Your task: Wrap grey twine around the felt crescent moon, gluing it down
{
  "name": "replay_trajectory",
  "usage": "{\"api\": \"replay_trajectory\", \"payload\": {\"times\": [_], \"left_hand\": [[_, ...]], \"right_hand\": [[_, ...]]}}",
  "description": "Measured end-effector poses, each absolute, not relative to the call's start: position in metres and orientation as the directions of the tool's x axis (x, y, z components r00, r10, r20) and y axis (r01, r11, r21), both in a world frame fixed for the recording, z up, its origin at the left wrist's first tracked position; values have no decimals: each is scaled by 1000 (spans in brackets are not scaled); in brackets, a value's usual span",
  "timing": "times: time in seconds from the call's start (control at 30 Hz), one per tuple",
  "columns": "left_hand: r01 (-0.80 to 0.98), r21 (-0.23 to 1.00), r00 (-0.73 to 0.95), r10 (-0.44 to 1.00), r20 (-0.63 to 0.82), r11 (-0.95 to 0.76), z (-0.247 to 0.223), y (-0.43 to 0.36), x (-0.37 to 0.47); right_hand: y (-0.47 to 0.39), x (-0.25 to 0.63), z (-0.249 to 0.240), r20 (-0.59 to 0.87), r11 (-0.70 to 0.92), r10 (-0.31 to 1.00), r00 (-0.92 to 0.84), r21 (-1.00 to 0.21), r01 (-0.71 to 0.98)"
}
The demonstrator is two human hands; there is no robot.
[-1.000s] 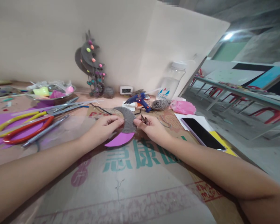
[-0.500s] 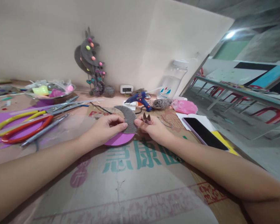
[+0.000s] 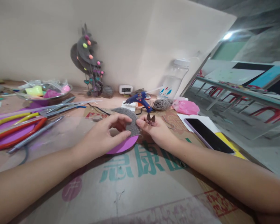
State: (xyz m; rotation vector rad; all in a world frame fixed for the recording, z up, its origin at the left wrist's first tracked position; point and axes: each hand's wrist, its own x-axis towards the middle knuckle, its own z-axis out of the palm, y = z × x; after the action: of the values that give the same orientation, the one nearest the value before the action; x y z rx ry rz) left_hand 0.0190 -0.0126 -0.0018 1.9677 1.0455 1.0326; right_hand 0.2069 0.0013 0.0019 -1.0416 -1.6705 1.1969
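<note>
A crescent moon wrapped in grey yarn (image 3: 130, 119) is held between my two hands over the cardboard, with an uncovered purple part (image 3: 122, 146) showing at its lower end. My left hand (image 3: 107, 132) reaches around its left side, thumb on the yarn near the purple part and index finger bent above it. At the right edge, my right hand (image 3: 158, 130) pinches the crescent between thumb and finger. A small brown piece with two pointed tips (image 3: 151, 118) sticks up from the right fingers; its lower part is hidden.
Behind the hands lie a blue glue gun (image 3: 141, 100), a grey yarn coil (image 3: 162, 104) and a water bottle (image 3: 174, 81). Scissors (image 3: 18, 133) and a metal bowl (image 3: 44, 95) are at left, a phone (image 3: 208, 135) at right. A decorated moon hanging (image 3: 88, 59) is against the white board.
My left hand has loosened and lifted its fingers a little, opening a gap under the index finger. The crescent has shifted slightly down and right. My right hand keeps its pinch.
</note>
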Motion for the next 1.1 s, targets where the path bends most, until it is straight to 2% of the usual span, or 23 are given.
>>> {"api": "replay_trajectory", "payload": {"times": [0.13,0.27,0.33,0.4,0.5,0.67,0.93,1.1], "left_hand": [[259,869,367,875,315,-421,-7,-10,20],[279,869,353,885,303,-408,-6,-9,20],[311,856,335,891,307,-413,-3,-10,20],[328,848,327,892,312,-417,-2,-11,20],[331,843,323,890,321,-424,-3,-11,20],[342,830,360,878,317,-440,-10,-10,19],[401,771,385,855,349,-495,-6,-16,20],[394,750,409,832,375,-531,-8,-16,20]], "right_hand": [[3,206,1,166,248,926,-338,-945,215],[5,212,3,226,355,904,-363,-869,344],[4,219,8,343,501,851,-397,-755,422],[1,225,13,460,643,765,-452,-590,488],[-5,231,17,529,732,675,-515,-395,554],[-6,234,7,549,802,578,-603,-245,545],[-7,244,2,583,794,544,-603,-128,594],[-11,243,2,546,804,515,-661,-40,593]]}}
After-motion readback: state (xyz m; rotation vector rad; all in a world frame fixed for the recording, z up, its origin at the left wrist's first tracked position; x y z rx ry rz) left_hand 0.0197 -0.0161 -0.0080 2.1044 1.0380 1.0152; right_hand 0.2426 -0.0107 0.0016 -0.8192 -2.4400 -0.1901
